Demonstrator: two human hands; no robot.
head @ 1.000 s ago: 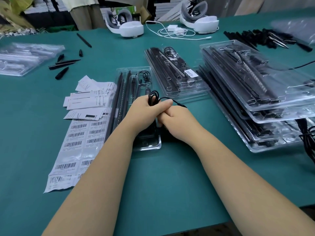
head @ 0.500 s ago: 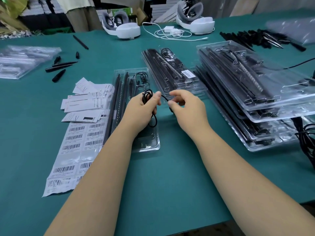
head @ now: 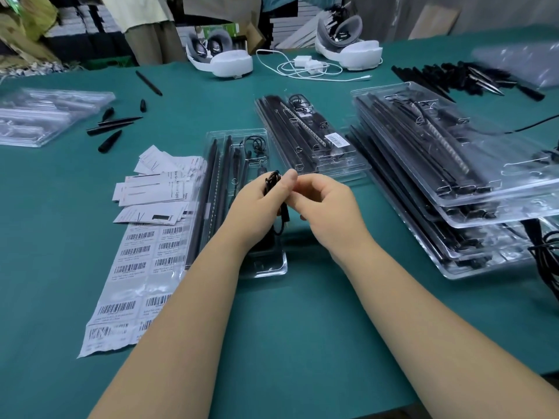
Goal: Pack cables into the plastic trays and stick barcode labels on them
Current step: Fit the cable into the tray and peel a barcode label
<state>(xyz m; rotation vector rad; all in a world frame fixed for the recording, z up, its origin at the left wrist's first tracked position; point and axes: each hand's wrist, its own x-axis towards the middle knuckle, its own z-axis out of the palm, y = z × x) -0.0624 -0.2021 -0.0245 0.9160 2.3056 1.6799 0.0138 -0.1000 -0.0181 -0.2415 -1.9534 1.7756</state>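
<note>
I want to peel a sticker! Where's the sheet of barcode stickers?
In the head view, the barcode sheet lies flat on the green table, left of the open tray, beside the person's left forearm.

tray [head: 273, 269] near end: under left hand [head: 257, 207] | label sheet [head: 127, 285] print: perhaps blurred | cable bundle [head: 549, 261]: cut off

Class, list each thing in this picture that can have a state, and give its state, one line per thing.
Left hand: grips the black cable.
Right hand: fingers curled, pinching at the cable.
Black cable: coiled, held above the open tray.
Open tray: lidless, partly filled with black rods.
Labelled tray: closed, barcode label stuck on.
Tray stack: closed, piled unevenly.
Barcode sheet: flat, some labels already peeled.
</note>
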